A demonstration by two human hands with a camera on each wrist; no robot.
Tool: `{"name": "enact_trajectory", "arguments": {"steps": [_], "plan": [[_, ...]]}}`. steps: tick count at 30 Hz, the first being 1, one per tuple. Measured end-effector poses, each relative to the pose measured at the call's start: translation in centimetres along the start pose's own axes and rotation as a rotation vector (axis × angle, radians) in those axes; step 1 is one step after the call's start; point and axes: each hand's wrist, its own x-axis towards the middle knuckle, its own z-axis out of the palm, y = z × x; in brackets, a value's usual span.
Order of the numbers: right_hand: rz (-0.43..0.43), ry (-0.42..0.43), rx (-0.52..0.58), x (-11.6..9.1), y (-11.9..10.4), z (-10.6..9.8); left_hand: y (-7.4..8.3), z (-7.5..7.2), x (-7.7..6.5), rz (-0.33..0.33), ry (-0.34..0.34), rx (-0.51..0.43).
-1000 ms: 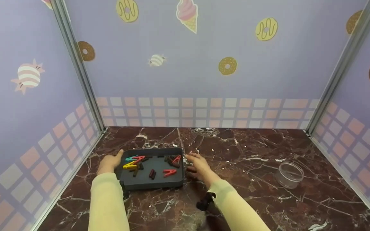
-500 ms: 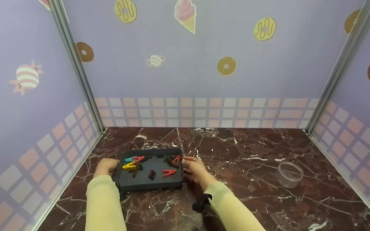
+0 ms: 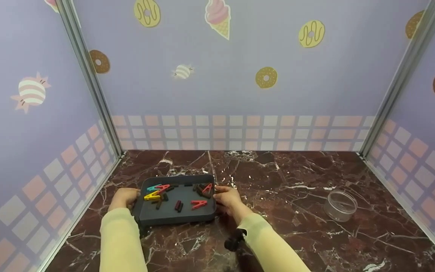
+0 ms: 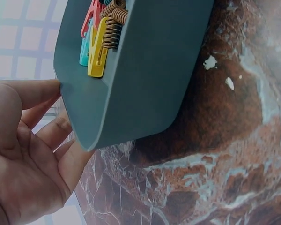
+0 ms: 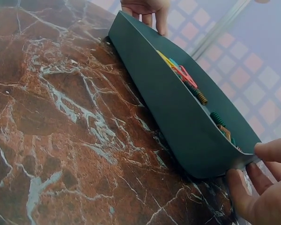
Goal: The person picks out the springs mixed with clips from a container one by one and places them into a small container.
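Observation:
A dark grey tray (image 3: 176, 218) lies on the marbled table at left of centre in the head view. In it are a yellow clothespin (image 3: 151, 195), a blue clothespin (image 3: 153, 187), several red clothespins (image 3: 199, 204) and several dark spring-like coils (image 3: 179, 206). My left hand (image 3: 126, 196) grips the tray's left end, its thumb at the rim in the left wrist view. At the opposite end my right hand (image 3: 229, 199) holds the tray, thumb on the rim and fingers (image 5: 241, 190) against the outer wall. Tall tray walls hide part of the contents in the right wrist view.
To the right on the table stands a clear round plastic tub (image 3: 340, 206). Patterned panels (image 3: 217, 132) enclose the back and both sides, with metal posts (image 3: 395, 81) at the corners.
My right hand has come in from beside the tray onto its right end. The left thumb has lowered from above the rim, and that hand now holds the end wall. The tray has barely moved.

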Motion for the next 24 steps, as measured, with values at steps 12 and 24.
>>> {"name": "enact_trajectory", "arguments": {"steps": [12,24], "plan": [[0.018,-0.018,-0.025,0.0,0.0,-0.6,-0.3,-0.1,-0.7,0.002,-0.088,-0.114],[0.035,-0.042,-0.053,0.1,0.0,-2.7,-0.1,0.8,-1.6,0.033,-0.161,-0.176]]}}
